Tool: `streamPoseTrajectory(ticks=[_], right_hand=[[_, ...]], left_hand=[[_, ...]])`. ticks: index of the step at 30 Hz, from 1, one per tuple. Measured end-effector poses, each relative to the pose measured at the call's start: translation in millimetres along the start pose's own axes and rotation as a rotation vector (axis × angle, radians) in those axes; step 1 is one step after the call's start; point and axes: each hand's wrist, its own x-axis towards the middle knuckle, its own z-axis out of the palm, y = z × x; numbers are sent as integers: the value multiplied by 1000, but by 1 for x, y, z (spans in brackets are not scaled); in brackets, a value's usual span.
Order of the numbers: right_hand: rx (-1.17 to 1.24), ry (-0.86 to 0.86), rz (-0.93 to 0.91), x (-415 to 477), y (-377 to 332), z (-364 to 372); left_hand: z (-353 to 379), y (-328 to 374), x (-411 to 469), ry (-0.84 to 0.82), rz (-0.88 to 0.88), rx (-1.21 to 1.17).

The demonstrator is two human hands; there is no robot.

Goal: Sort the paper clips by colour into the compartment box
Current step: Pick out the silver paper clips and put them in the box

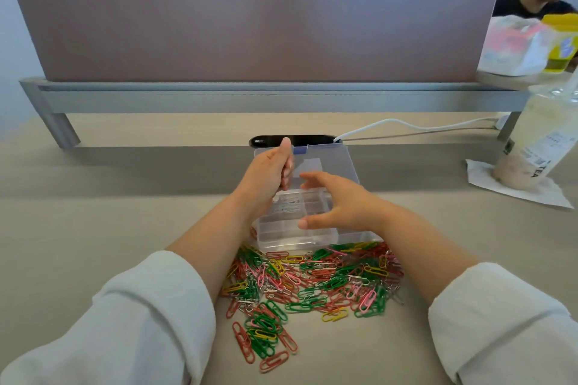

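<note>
head – left hand point(269, 179) curled, right hand point(342, 207) spread over box point(287, 238)

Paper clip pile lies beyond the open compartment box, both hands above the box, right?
No. The head view shows the paper clip pile on the near side of the open compartment box, toward the person; the left hand and right hand are above the box.

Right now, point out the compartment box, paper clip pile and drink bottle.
compartment box point(291, 243): head view, near front wall.
paper clip pile point(312, 280): head view, middle of heap.
drink bottle point(538, 134): head view, its labelled side.
</note>
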Motion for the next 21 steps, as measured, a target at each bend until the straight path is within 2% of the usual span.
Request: streamPoseTrajectory(ticks=[4,8,14,21], right_hand=[[63,12,-3,0,4,2],[92,25,-10,0,5,3],[106,37,-8,0,5,3],[128,65,8,0,6,4]], left_hand=[[1,-4,-1,9,76,68],[0,-6,-3,37,115,40],[0,-4,-4,41,82,-50],[1,-1,-5,82,63,-36]])
